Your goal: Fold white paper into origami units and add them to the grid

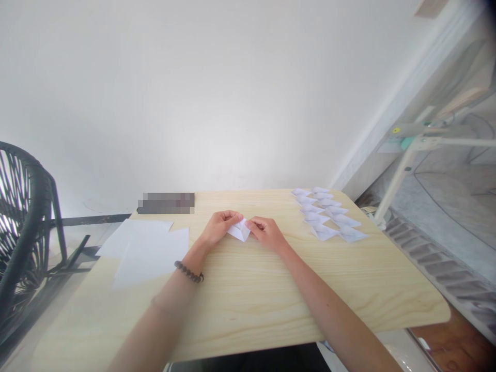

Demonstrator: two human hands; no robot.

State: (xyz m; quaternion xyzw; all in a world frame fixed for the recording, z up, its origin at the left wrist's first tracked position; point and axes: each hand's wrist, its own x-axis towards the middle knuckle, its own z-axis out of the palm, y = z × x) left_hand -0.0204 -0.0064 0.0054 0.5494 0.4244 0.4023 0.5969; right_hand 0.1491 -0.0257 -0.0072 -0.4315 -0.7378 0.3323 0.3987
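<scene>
Between my hands, over the middle of the table [248,299], is a small folded white paper [239,232] with creases and a point toward me. My left hand [220,227] pinches its left side, thumb on top. At its upper right edge, my right hand [266,231] grips it between thumb and curled fingers. Two rows of folded paper pieces [324,232], several in all, lie at the right back of the table. Flat white sheets [155,253] overlap near my left forearm, which wears a dark bead bracelet [189,272].
A blurred-out dark oblong [166,203] lies at the table's back left. The white wall [232,103] rises behind the table. A dark woven chair [27,222] stands at left. On the right are a pale metal frame [399,181] and grey pleated fabric [437,268].
</scene>
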